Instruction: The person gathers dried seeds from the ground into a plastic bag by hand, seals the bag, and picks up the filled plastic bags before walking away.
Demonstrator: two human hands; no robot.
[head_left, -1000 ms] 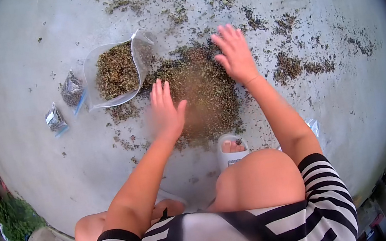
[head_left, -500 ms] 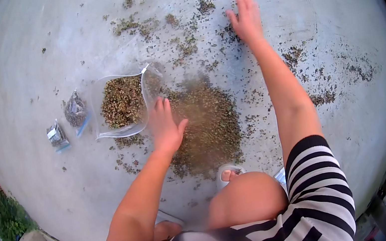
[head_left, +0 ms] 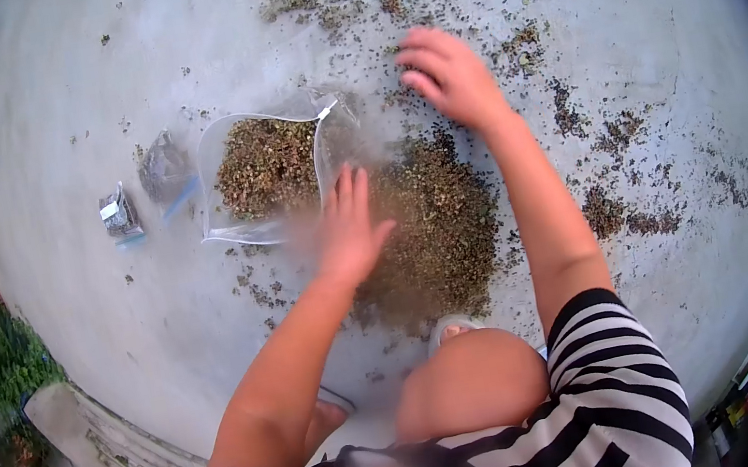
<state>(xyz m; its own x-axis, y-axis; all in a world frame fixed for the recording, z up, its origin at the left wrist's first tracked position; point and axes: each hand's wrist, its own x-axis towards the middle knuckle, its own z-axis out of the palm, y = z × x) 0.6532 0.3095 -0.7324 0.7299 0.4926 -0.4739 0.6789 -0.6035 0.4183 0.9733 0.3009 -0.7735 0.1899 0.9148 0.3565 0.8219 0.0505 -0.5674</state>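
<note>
"Where is your left hand?"

"Your left hand [head_left: 350, 237] is between the bag [head_left: 247, 235] and the heap of small brown-green bits [head_left: 450, 221]. Its fingers point away from you, close together, with the thumb held out toward the heap. Blur hides whether it touches either one."

"And your right hand?"

"Your right hand [head_left: 456, 84] is over the far edge of the heap, fingers loosely bent and slightly apart, pointing leftward. You have its back in view, so I can't tell whether anything is under the palm."

"What surrounds them?"

"The heap lies on the pale ground [head_left: 113, 314] in front of your knee [head_left: 471, 379]. The bag, clear and wide-mouthed, lies left of it with similar bits inside. Farther left you have a small clear bag [head_left: 165, 169] and a smaller packet [head_left: 119, 215]. Loose clusters [head_left: 605, 211] are scattered to the right of your right forearm."
</note>
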